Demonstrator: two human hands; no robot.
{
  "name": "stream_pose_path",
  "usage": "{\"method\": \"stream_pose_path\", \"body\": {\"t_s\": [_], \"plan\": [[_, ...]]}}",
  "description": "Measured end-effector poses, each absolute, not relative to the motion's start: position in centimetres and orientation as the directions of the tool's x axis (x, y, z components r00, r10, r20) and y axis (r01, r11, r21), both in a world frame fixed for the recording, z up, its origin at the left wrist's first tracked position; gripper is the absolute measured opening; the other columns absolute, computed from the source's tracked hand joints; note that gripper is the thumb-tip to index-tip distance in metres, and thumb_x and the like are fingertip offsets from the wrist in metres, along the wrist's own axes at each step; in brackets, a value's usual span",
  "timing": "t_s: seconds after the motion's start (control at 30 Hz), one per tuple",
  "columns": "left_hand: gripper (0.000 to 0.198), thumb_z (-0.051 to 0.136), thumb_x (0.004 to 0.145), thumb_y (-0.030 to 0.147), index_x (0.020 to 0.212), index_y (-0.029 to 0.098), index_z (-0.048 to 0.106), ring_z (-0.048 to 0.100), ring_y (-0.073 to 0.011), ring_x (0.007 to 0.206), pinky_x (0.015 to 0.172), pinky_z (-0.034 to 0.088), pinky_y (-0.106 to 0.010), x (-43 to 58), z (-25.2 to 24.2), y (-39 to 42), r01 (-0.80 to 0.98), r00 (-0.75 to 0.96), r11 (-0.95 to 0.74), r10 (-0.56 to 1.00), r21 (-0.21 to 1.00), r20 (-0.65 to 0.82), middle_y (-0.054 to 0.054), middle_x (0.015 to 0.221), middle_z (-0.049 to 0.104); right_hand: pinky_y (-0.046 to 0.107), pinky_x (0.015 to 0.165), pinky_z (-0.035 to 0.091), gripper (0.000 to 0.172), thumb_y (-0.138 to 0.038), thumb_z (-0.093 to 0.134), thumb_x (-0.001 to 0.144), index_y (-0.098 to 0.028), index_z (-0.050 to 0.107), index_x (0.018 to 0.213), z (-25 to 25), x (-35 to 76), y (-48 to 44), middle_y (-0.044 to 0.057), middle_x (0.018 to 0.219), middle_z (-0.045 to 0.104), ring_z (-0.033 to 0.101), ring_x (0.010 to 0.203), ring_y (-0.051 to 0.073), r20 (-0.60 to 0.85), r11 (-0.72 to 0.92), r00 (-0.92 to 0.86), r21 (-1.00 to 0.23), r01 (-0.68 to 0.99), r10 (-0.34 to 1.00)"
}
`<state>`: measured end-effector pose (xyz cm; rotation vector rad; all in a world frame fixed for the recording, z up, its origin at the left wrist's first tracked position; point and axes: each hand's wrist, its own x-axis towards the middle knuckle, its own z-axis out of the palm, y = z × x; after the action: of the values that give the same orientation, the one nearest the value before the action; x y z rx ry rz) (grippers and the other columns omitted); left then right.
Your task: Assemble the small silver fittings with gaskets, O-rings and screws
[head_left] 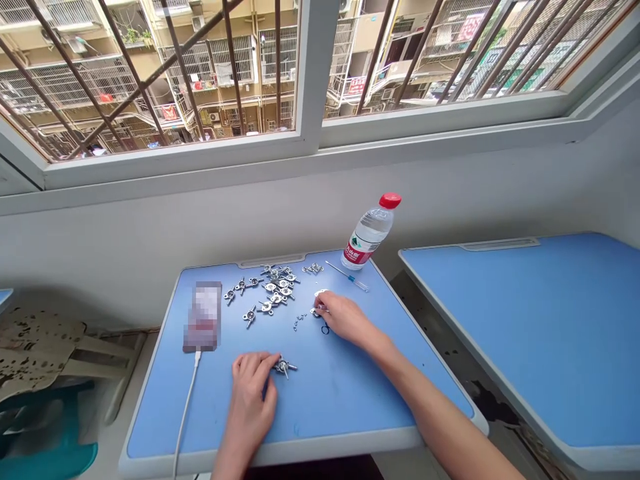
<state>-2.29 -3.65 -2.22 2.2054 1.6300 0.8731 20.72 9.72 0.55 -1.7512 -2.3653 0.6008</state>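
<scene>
My left hand (253, 387) lies on the blue desk with its fingertips pressed against a small silver metal fitting (284, 366) that has thin arms sticking out. Further back to the right, my right hand (343, 315) has thumb and fingers pinched together over small flat metal plates (316, 311), one of them partly covered by the fingers. Close to its wrist lie small black rings (325, 329). Tiny screws (299, 321) are scattered left of the right fingertips. Behind them spreads a loose group of similar metal fittings (275, 298).
A phone (203, 317) with a white charging cable (188, 400) lies on the left. Toward the back right are a screwdriver (349, 277), small metal pieces (313, 268) and a red-capped water bottle (369, 233). Another blue desk (540, 320) stands to the right, across a gap.
</scene>
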Motion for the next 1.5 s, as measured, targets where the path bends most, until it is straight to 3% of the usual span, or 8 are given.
{"method": "stream_pose_path", "body": {"t_s": [0.53,0.77,0.93,1.13,1.5], "plan": [[0.039,0.038,0.089,0.009,0.117,0.023,0.062,0.061,-0.0238,0.097,0.088,0.046,-0.046,-2.5,-2.6,-3.6,0.776,0.176,-0.323,0.935,0.541,0.306,-0.008,0.103,0.067,0.026,0.063,0.04,0.027,-0.011,0.044,0.09,-0.022,0.067,0.098,0.4,22.0,6.8,0.005,0.1,0.067,0.063,0.079,0.018,-0.045,0.311,-0.353,-0.38,0.871,0.934],[0.038,0.042,0.089,0.009,0.118,0.024,0.061,0.063,-0.0227,0.096,0.088,0.047,-0.044,-2.8,-2.9,-3.5,0.787,0.206,-0.36,0.919,0.501,0.336,-0.006,0.104,0.067,0.024,0.06,0.039,0.032,-0.005,0.043,0.087,-0.023,0.066,0.101,-0.7,21.8,4.7,0.005,0.1,0.066,0.063,0.075,0.016,0.032,0.46,-0.481,-0.356,0.814,0.876],[0.037,0.043,0.089,0.01,0.118,0.024,0.062,0.063,-0.023,0.097,0.088,0.047,-0.043,-3.0,-3.0,-3.4,0.792,0.219,-0.368,0.916,0.487,0.336,-0.007,0.104,0.068,0.026,0.064,0.04,0.016,-0.02,0.049,0.094,-0.021,0.063,0.101,1.0,21.7,7.0,0.006,0.104,0.066,0.064,0.08,0.018,-0.025,0.274,-0.306,-0.386,0.881,0.952],[0.036,0.042,0.089,0.01,0.115,0.023,0.063,0.063,-0.0227,0.097,0.088,0.047,-0.043,-2.7,-2.7,-3.5,0.788,0.186,-0.344,0.924,0.511,0.335,-0.007,0.103,0.068,0.025,0.06,0.037,0.002,-0.021,0.062,0.086,-0.021,0.06,0.086,1.6,21.3,8.9,0.003,0.094,0.066,0.062,0.077,0.018,-0.107,0.245,-0.307,-0.387,0.889,0.946],[0.037,0.04,0.088,0.009,0.112,0.024,0.064,0.062,-0.0227,0.094,0.087,0.046,-0.043,-2.2,-1.8,-3.6,0.778,0.176,-0.323,0.936,0.539,0.306,-0.006,0.1,0.068,0.026,0.063,0.04,0.009,-0.019,0.051,0.091,-0.024,0.054,0.084,1.3,21.1,7.3,0.001,0.079,0.068,0.062,0.073,0.017,-0.057,0.242,-0.312,-0.507,0.827,0.948]]}}
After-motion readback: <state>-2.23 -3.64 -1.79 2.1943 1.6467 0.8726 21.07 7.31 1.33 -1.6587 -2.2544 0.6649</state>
